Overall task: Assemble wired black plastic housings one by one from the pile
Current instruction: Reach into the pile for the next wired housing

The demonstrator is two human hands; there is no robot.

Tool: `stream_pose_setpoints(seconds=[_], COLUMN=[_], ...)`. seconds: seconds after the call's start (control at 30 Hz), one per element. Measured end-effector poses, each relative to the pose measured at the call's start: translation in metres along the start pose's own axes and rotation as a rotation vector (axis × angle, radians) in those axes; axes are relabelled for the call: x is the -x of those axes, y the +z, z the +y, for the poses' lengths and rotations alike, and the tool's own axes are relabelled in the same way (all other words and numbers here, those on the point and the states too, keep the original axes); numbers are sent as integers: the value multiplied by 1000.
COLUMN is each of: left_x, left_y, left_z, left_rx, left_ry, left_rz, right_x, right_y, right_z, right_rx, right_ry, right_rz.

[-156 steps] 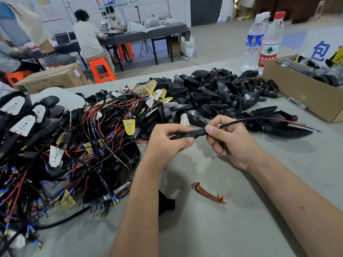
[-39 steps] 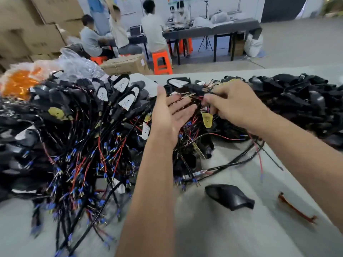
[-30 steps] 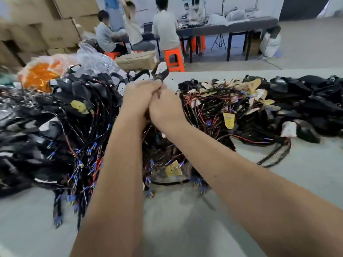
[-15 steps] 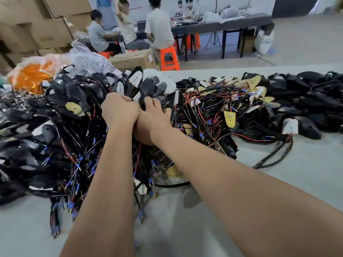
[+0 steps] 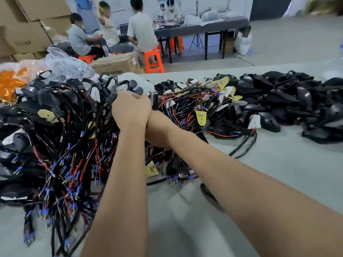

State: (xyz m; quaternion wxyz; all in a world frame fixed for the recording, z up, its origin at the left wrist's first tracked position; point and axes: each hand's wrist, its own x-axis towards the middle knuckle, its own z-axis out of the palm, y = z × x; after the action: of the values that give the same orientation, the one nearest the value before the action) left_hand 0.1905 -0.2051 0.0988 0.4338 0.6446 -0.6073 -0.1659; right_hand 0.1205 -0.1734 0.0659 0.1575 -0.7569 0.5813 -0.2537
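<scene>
Fingers of both hands reach fwd into the pile (image 5: 78, 138) of wired housings and are mostly hidden, so can't tell how far they curl or what exactly they grip. Left hand (image 5: 130, 110) seen from the back, knuckles up, fingertips buried among black parts w/ white pads at the pile's far top. Right hand (image 5: 157, 130) sits just beside and partly under the left, touching it at the wrist; its fingers are covered by the left hand and the wires, state not visible.

Pile lies on the worktop (image 5: 278, 164), left and centre: black housings tangled w/ black and red wires, blue-tipped ends fanning toward the near edge, yellow tags (image 5: 201, 117) scattered through. Both forearms cross over its near part. Right of it, touching, a heap of bare black shells (image 5: 287, 101), no wires. A looped black cable (image 5: 246, 145) trails from the tangle onto bare worktop.

Far left: clear plastic bag (image 5: 63, 65), orange bag (image 5: 11, 80). Beyond the worktop: carton (image 5: 115, 64), orange stool (image 5: 154, 61), people seated at a dark table (image 5: 200, 27), stacked cartons at left.
</scene>
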Motion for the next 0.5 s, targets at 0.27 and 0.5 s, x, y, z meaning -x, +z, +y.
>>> stream_pose_setpoints(seconds=[0.27,0.5], left_x=[49,59], left_y=[68,109], left_z=[21,22], left_rx=[36,-271], left_ry=[187,273], left_rz=[-153,-363], right_x=[75,79], right_y=[-52,-64], right_z=[100,162], right_rx=[81,407], right_ry=[295,532], right_rz=[597,245])
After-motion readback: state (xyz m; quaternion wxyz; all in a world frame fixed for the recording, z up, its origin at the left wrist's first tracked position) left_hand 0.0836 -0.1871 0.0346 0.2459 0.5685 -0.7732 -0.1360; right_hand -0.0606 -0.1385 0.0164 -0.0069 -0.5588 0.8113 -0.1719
